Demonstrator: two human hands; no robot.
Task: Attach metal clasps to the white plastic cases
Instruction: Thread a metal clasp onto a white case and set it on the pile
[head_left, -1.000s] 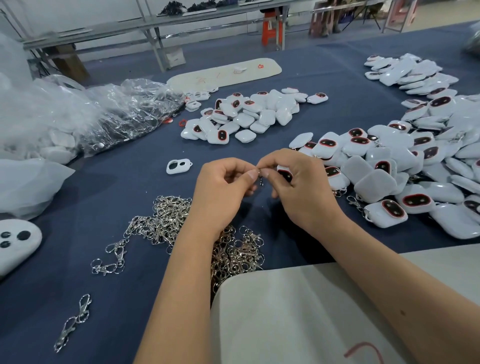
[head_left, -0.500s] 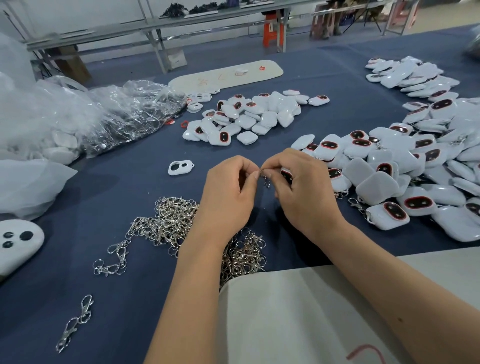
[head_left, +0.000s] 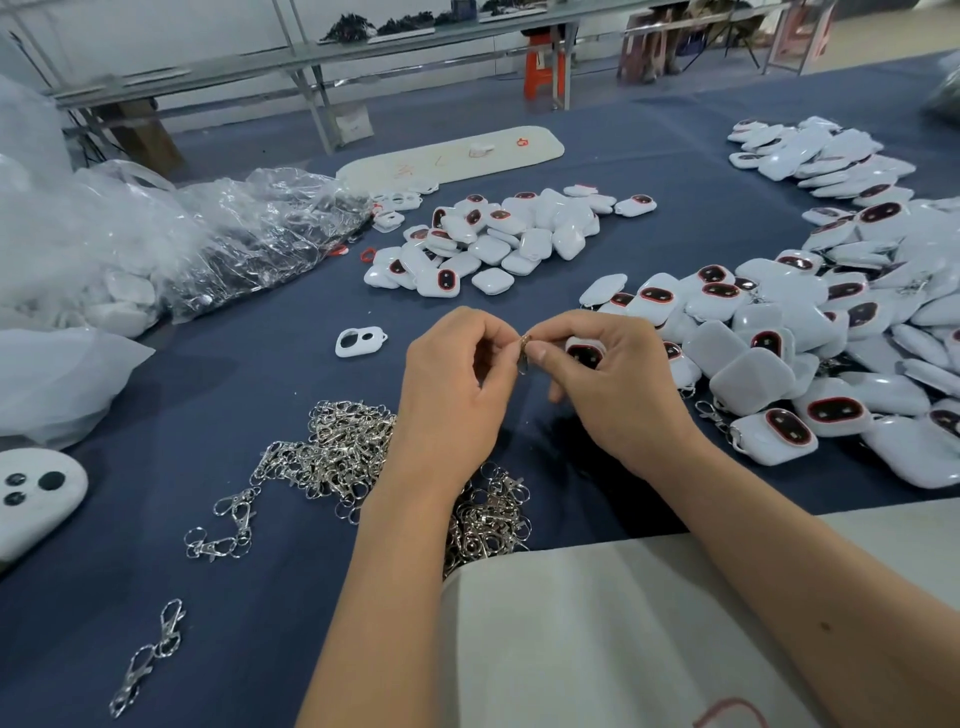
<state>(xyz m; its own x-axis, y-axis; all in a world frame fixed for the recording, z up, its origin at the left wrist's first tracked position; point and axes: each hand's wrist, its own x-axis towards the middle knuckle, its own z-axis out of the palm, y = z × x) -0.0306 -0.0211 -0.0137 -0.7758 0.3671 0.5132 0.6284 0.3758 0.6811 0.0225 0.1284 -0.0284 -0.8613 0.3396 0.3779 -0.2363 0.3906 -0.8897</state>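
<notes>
Dark blue cloth-covered table, wide, running back toward metal-framed benches and an orange stool along the far wall. Crumpled clear plastic bags heaped at the left, some with white parts inside. A long pale board lying flat beyond the middle, with faint reddish marks too blurred to read. A pale sheet draped over the near edge, with a red scrawl at its lower right, cut off and not legible. No brand or label readable anywhere.

Loose pile of metal clasps near the front, partly under the left forearm; a stray linked pair well apart at the lower left. Small heap of white plastic cases mid-table, a far larger spread of cases on the right, many showing dark oval windows ringed in red. One lone white shell with two cut-outs left of the hands.

Left hand curled, thumb and forefinger pinching a small clasp ring. Right hand curled around a single white case, thumb tip pressed just beside the ring. Both hands meeting above the cloth, fingertips touching at the ring, near the edge of the right-hand spread.
</notes>
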